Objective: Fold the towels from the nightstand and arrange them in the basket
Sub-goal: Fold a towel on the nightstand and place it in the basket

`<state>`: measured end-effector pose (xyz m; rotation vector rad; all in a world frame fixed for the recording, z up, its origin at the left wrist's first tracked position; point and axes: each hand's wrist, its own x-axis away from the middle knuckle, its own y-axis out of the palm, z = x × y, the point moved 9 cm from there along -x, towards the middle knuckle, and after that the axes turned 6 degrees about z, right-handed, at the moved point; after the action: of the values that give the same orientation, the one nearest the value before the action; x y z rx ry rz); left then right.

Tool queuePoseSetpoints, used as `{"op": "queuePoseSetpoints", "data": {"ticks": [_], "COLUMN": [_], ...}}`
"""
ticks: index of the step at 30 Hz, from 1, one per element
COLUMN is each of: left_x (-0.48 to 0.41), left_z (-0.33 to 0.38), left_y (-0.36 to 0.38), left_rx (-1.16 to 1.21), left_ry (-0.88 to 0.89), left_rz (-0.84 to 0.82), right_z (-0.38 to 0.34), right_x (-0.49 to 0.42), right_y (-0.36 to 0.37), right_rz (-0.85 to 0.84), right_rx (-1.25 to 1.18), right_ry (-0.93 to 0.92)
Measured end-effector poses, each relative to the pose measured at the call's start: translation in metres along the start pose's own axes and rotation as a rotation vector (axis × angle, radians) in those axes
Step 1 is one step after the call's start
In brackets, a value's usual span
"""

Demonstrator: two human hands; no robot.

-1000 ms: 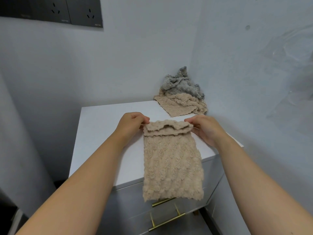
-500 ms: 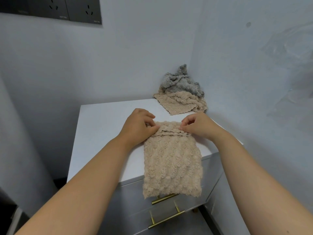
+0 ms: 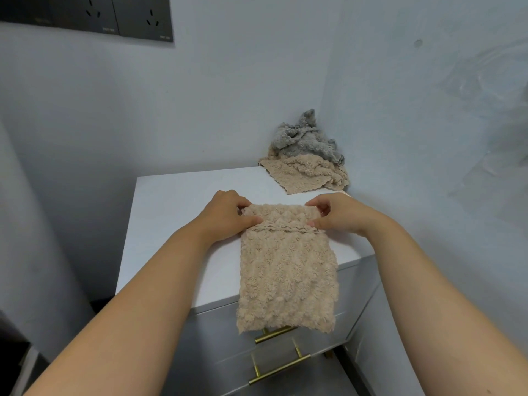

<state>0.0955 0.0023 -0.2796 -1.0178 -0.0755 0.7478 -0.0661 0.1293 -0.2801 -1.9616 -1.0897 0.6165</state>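
Dark wall sockets [image 3: 114, 21] sit high on the left. Below them I see the white nightstand [image 3: 177, 224]. The left hand [image 3: 225, 215] rests on its top and pinches the left end of a small fold at the far edge of the beige towel [image 3: 285, 270]. That towel is a long strip. Its far part lies on the nightstand top. Its near part hangs down over the front, just above the gold handles [image 3: 278, 370] of the drawers. The right hand [image 3: 340, 215] pinches the right end of the same fold, with thumb and fingers curled on the cloth. So both hands are closed on this one towel.

Further right, in the back corner, a grey towel [image 3: 305, 141] lies in a crumpled heap on top of another beige towel [image 3: 303, 175].

I think the job is only just begun. This towel is part folded and needs more folds. The two in the corner look untouched. I cannot see the basket, so I cannot tell if anything is in it.
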Motion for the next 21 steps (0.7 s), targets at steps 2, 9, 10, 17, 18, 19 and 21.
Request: {"op": "queuePoseSetpoints", "data": {"ticks": [2,9,10,17,18,19,21], "left_x": [0.003,0.007,0.006,0.003,0.002,0.001,0.001], "left_z": [0.002,-0.01,-0.01,-0.01,-0.012,-0.012,-0.011], "left_y": [0.0,0.003,0.004,-0.007,-0.008,-0.011,-0.018], "left_rx": [0.008,0.078,0.111,0.376,0.381,0.382,0.371], "left_ry": [-0.001,-0.076,-0.072,-0.092,-0.101,-0.104,-0.095], "left_rz": [-0.056,-0.201,-0.197,0.008,0.048,0.096,0.212], "right_z": [0.003,0.005,0.004,0.004,0.003,0.0,-0.007], "right_x": [0.0,0.001,0.002,-0.005,-0.005,-0.005,-0.005], "right_y": [0.001,-0.001,-0.001,-0.003,-0.003,-0.005,-0.009], "right_rz": [-0.022,-0.039,-0.048,0.009,0.034,0.071,0.202], "right_rx": [0.027,-0.051,-0.06,-0.164,-0.164,-0.166,-0.174], "right_ry": [0.021,0.064,0.066,0.069,0.065,0.062,0.034]}}
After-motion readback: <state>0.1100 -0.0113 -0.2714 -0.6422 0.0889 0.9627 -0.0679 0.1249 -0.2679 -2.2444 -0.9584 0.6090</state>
